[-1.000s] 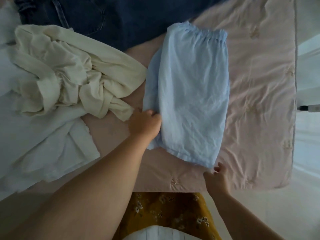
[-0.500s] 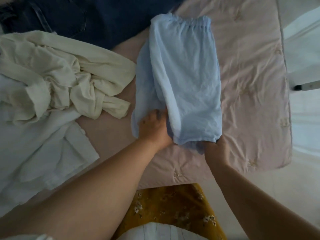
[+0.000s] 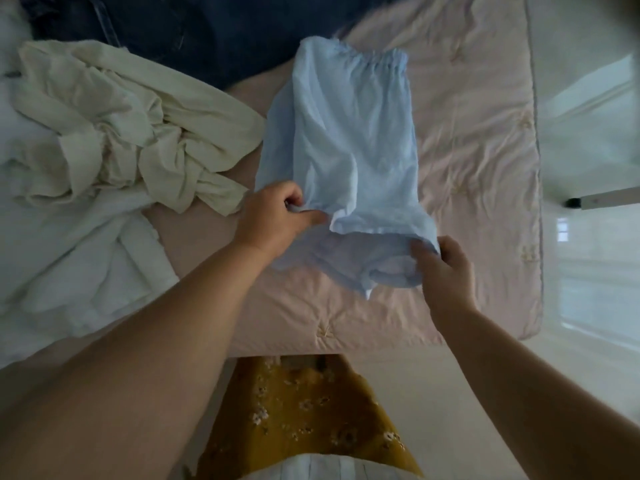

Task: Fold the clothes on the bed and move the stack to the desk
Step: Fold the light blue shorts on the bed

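Head view: left hand (image 3: 272, 216) has its fingers curled, pinching the near left hem of the light blue garment (image 3: 349, 140), while the right hand (image 3: 445, 268) pinches the near right corner between thumb and fingers, that hem raised off the cover. Folded lengthwise, the blue piece lies on the pink quilt (image 3: 478, 140) of the bed, its gathered waistband at the far end. Left of it sit a crumpled cream garment (image 3: 138, 133), a white garment (image 3: 79, 258) and dark jeans (image 3: 194, 29) beyond
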